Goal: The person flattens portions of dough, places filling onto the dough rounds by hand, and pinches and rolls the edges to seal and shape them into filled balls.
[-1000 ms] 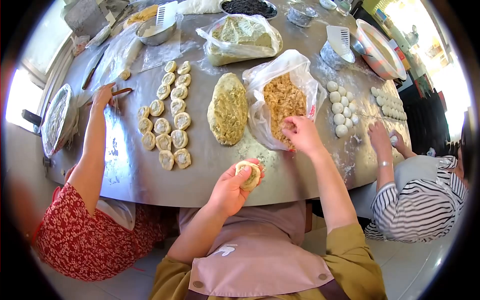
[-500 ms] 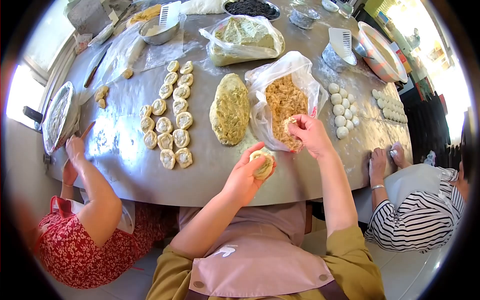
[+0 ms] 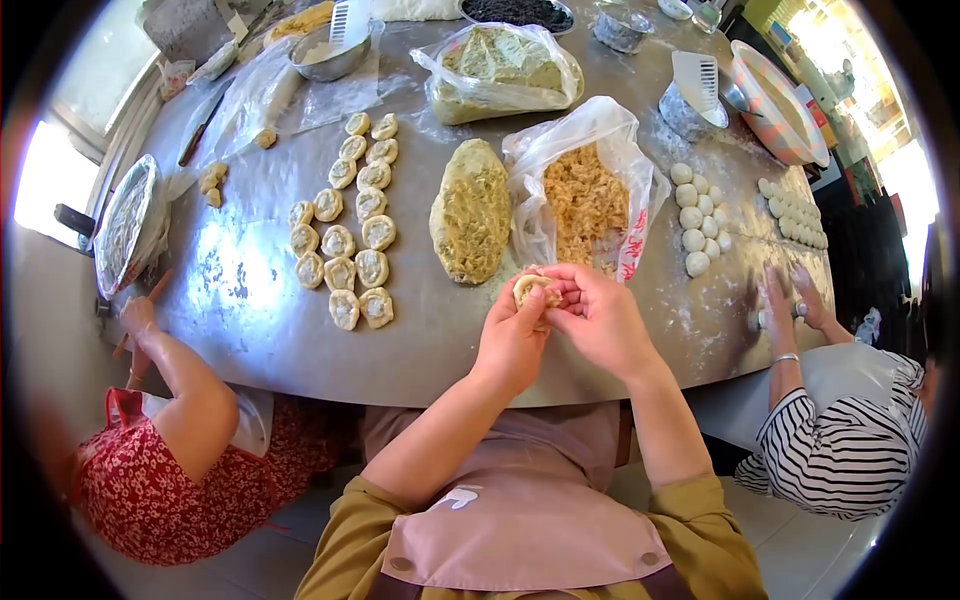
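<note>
Dough piece, above the counter, sits in the curled left hand; fingers of the right hand bunch against its rim, their grip hidden. Overly hard thumb pressure could tear it.

Red print on a plastic bag, no word legible

The crumpled, translucent white plastic bag around the crumbly orange-brown filling carries red printing low on its right side; the strokes look like written characters, but folds and blur leave them unreadable. The mauve-pink cloth apron of the person wearing the camera bears a small white emblem on the wearer's left, a pictorial mark with rounded shapes, in which no lettering can be made out. Small coloured shapes in the blurred, brightly lit background at upper right are too indistinct to show any wording
</note>
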`<state>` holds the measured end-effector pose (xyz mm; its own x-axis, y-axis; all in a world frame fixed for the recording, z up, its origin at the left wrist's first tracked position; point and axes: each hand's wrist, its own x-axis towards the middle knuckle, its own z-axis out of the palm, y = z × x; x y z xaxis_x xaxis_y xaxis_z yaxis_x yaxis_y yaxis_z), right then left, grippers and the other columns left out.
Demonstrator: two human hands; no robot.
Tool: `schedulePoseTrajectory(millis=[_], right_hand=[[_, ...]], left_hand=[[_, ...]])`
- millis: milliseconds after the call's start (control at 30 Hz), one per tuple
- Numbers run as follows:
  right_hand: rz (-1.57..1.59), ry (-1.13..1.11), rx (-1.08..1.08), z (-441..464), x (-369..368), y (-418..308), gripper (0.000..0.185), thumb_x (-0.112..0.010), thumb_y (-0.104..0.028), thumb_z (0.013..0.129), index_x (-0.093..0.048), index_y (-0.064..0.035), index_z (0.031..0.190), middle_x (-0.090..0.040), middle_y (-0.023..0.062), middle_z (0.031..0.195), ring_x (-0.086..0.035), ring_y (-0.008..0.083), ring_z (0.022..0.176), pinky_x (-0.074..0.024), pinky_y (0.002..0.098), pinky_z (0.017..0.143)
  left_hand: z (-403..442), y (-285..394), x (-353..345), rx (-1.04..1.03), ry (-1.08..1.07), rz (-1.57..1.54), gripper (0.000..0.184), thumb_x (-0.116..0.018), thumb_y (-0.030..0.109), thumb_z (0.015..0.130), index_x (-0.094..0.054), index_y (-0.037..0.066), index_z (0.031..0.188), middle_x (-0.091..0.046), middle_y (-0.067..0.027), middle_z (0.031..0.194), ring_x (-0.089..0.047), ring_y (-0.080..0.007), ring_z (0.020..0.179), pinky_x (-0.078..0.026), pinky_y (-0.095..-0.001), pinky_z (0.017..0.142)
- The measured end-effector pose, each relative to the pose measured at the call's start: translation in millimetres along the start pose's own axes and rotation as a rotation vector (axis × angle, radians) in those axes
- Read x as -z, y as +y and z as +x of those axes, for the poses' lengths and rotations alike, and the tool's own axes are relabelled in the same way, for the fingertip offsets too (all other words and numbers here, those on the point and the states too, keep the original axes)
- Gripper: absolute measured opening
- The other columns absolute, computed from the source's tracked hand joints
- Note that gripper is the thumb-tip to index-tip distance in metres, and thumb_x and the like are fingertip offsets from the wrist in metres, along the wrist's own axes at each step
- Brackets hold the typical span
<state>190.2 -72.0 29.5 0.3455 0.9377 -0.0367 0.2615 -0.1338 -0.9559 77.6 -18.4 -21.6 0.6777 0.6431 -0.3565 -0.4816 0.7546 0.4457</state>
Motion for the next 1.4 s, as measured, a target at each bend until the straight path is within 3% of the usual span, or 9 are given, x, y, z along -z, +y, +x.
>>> schedulePoseTrajectory(millis=[300,667,867,1000,1067,1133,1200,1300,1400], right_hand=[[-0.221,0.061,0.173,-4.3,-6.0,-0.5,0.025,-0.062,-0.002,0.085,-0.06,-0.0027,0.11,-0.069,0.0105,0.088,-0.067,0.0153,0.08,-0.0533,0.0264,0.07],[-0.333,0.117,0.267,12.6,14.6,6.9,0.013,-0.068,-0.009,0.081,-0.067,-0.0042,0.093,-0.064,0.0108,0.084,-0.062,0.0211,0.067,-0.0495,0.0282,0.061],[-0.499,0.468,0.2,42.0,39.0,45.9,0.029,-0.061,-0.007,0.085,-0.059,-0.0058,0.113,-0.064,0.0165,0.102,-0.064,0.0293,0.089,-0.0508,0.0352,0.075],[-0.461,0.191,0.32,19.7,37.8,32.8,0.06,-0.062,-0.026,0.088,-0.038,-0.0005,0.137,-0.049,0.0223,0.132,-0.049,0.0334,0.121,-0.0409,0.0379,0.098],[-0.613,0.086,0.541,2.6,25.9,25.3,0.062,-0.064,-0.03,0.085,-0.041,0.0002,0.134,-0.043,0.0208,0.137,-0.038,0.0397,0.129,-0.0315,0.0471,0.105],[-0.608,0.009,0.564,-6.0,13.5,23.3,0.075,-0.067,-0.043,0.079,-0.04,0.0011,0.134,-0.038,0.0179,0.142,-0.031,0.0425,0.133,-0.0222,0.0535,0.108],[-0.575,0.068,0.519,-9.6,2.5,23.3,0.076,-0.06,-0.052,0.081,-0.039,-0.0021,0.134,-0.042,0.0153,0.139,-0.03,0.0372,0.135,-0.0165,0.0531,0.11],[-0.628,0.101,0.605,-8.0,-8.1,33.4,0.064,-0.056,-0.053,0.084,-0.047,-0.0042,0.124,-0.051,0.011,0.131,-0.034,0.0366,0.133,-0.0186,0.0528,0.109],[-0.545,0.192,0.665,-6.1,-21.5,30.1,0.05,-0.053,-0.049,0.088,-0.052,-0.0059,0.115,-0.057,0.0086,0.124,-0.037,0.0356,0.131,-0.0217,0.0519,0.107]], left_hand=[[-4.3,4.3,2.8,0.019,0.004,0.09,0.028,-0.043,0.011,0.098,-0.044,0.01,0.126,-0.054,-0.0044,0.11,-0.054,-0.013,0.097,-0.044,-0.0246,0.081],[-11.4,16.7,-3.7,0.159,-0.128,0.098,0.031,-0.046,0.009,0.096,-0.044,0.002,0.127,-0.053,-0.0107,0.118,-0.053,-0.0231,0.111,-0.042,-0.0364,0.101],[-10.0,22.5,-5.2,0.237,-0.087,-0.06,0.034,-0.045,0.009,0.096,-0.043,0.001,0.129,-0.053,-0.0132,0.118,-0.053,-0.0276,0.111,-0.045,-0.0381,0.099],[-8.2,24.7,-8.1,0.203,-0.069,-0.113,0.034,-0.041,0.011,0.098,-0.041,0.001,0.13,-0.054,-0.0118,0.112,-0.055,-0.0234,0.105,-0.046,-0.0344,0.098],[-12.4,29.9,-19.6,0.24,-0.032,-0.098,0.033,-0.04,0.013,0.098,-0.041,0.004,0.13,-0.055,-0.0104,0.112,-0.055,-0.0217,0.103,-0.049,-0.0352,0.093],[0.9,26.1,14.2,0.374,-0.403,-0.117,0.032,-0.04,0.014,0.098,-0.042,0.007,0.129,-0.056,-0.0086,0.112,-0.057,-0.0208,0.097,-0.052,-0.0335,0.079],[-12.4,22.3,-21.6,0.296,-0.011,0.024,0.028,-0.038,0.015,0.098,-0.045,0.009,0.125,-0.056,-0.0095,0.114,-0.059,-0.0205,0.092,-0.045,-0.0238,0.055],[-1.6,17.6,25.0,0.289,-0.408,-0.114,0.031,-0.036,0.015,0.098,-0.041,0.009,0.129,-0.055,-0.0103,0.118,-0.058,-0.0214,0.098,-0.051,-0.0261,0.067],[-16.9,24.6,-10.3,0.18,-0.028,0.122,0.037,-0.039,0.005,0.095,-0.04,0.009,0.132,-0.054,-0.0081,0.115,-0.059,-0.0141,0.085,-0.051,-0.024,0.065]])
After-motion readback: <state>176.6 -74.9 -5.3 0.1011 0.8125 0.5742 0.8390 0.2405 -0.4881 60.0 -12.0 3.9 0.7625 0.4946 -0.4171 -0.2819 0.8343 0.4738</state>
